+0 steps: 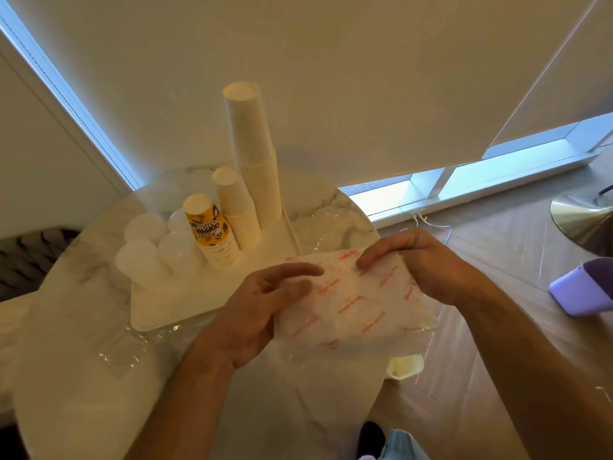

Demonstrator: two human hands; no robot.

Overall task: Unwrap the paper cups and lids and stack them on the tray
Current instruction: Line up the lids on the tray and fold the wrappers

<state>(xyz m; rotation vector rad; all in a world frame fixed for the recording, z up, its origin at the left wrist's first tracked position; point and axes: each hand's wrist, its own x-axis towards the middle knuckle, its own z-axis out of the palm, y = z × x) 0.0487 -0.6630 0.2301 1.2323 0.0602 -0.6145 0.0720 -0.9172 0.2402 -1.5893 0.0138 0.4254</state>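
I see a round marble table (83, 376) bearing a white tray (172, 313) of upturned cup stacks. Above its near edge, my left hand (262, 310) and right hand (418, 263) each grasp a clear printed wrapper (358, 303), apparently holding lids; the contents are blurred.

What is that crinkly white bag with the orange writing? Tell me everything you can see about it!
The bag is a thin, cloudy plastic wrapper printed with small orange words, too blurry to read. It looks puffy and wrinkled, with something pale inside that cannot be made out. It is held tilted above the near edge of the marble table, just right of the tray. The left hand holds its left end, and the right hand pinches its top edge.
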